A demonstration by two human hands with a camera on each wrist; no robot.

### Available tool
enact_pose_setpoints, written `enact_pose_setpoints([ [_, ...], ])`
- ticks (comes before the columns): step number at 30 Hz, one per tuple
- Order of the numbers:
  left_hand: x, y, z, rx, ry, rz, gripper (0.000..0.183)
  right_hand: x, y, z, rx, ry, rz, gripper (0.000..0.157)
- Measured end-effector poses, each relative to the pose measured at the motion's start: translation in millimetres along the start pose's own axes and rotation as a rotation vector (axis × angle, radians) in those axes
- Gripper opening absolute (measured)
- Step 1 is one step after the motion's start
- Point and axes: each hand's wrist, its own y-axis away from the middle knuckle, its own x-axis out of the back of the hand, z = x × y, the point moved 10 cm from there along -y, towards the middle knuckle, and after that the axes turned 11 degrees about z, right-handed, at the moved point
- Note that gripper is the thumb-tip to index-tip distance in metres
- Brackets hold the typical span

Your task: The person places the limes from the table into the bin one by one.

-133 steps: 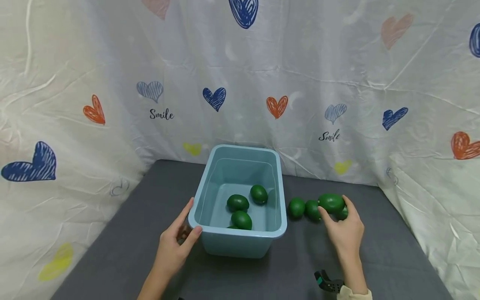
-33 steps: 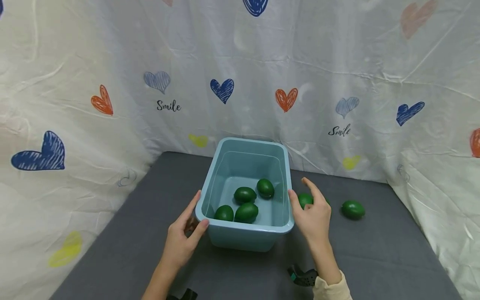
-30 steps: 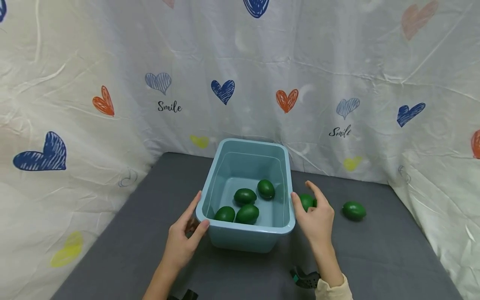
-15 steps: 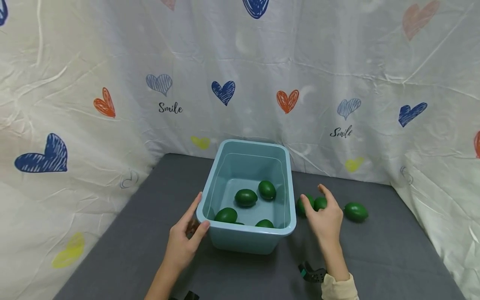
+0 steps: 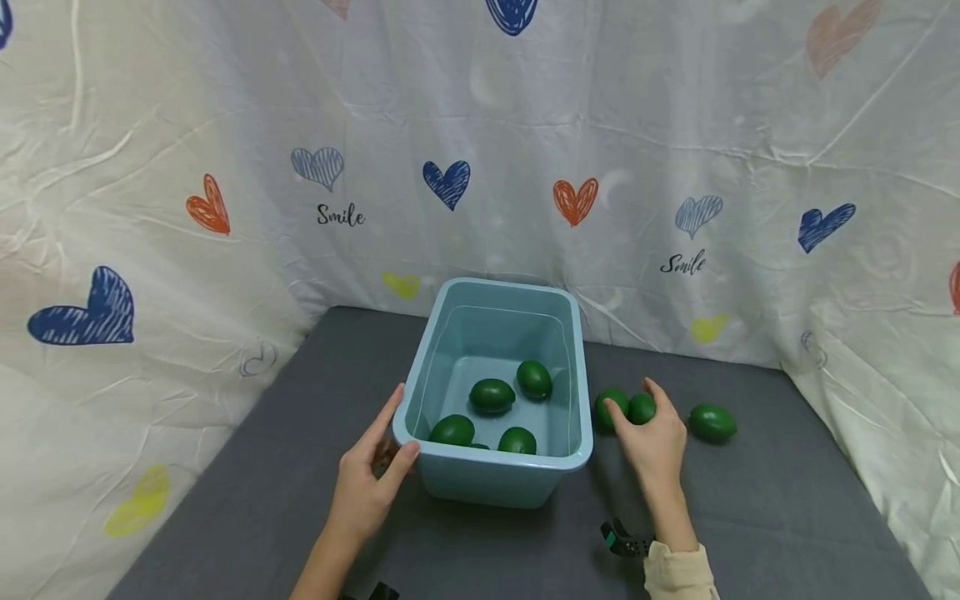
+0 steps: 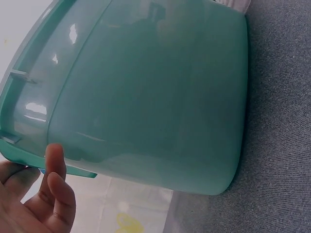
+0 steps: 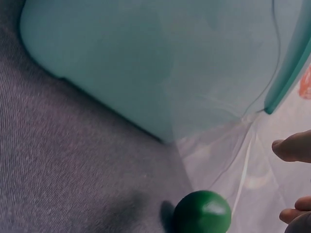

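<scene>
A light blue plastic bin point(image 5: 480, 483) stands on the dark cloth with several green limes point(image 5: 492, 395) inside. One at the front is mostly hidden by the rim. My left hand point(image 5: 363, 479) grips the bin's near left corner, thumb on the front rim and fingers along the side. To the right of the bin lie three more limes point(image 5: 712, 423). Over the middle lime point(image 5: 641, 408) hovers my right hand point(image 5: 656, 437), thumb and index finger spread apart on either side of it. The right wrist view shows a lime point(image 7: 203, 213) on the cloth, apart from the fingertips.
A dark grey cloth point(image 5: 247, 500) covers the table. Behind and at both sides hangs a white curtain point(image 5: 510, 133) printed with hearts; the bin's far end is close to it. A black strap point(image 5: 626, 542) is on my right wrist.
My right hand, which held a lime earlier, has moved right from beside the bin to the limes on the cloth. Another lime shows in the bin and has rolled left. My left hand stays put.
</scene>
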Motion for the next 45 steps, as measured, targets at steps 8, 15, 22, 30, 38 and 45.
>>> enact_pose_setpoints([
  [8, -0.5, 0.7, -1.2, -0.010, 0.002, 0.000, 0.073, -14.2, 4, 13, 0.000, 0.033, -0.036, 0.074],
  [15, -0.9, 0.4, -0.5, -0.021, 0.012, -0.001, 0.073, -28.6, 9, 14, 0.046, 0.086, -0.080, 0.073],
  [22, -5.0, -1.8, 0.8, -0.019, 0.018, -0.014, 0.073, -42.3, 11, 26, 0.019, 0.142, -0.142, 0.077],
  [30, -3.2, -0.8, -2.2, -0.011, 0.014, -0.005, 0.074, -50.6, 14, 30, 0.000, 0.119, -0.080, 0.081],
  [38, -1.9, 1.2, -1.7, -0.012, 0.034, -0.008, 0.074, -55.5, 14, 35, 0.010, 0.116, -0.041, 0.072],
  [45, -3.3, 0.7, -1.3, -0.015, 0.037, -0.005, 0.075, -56.4, 11, 40, 0.014, 0.120, -0.048, 0.067],
])
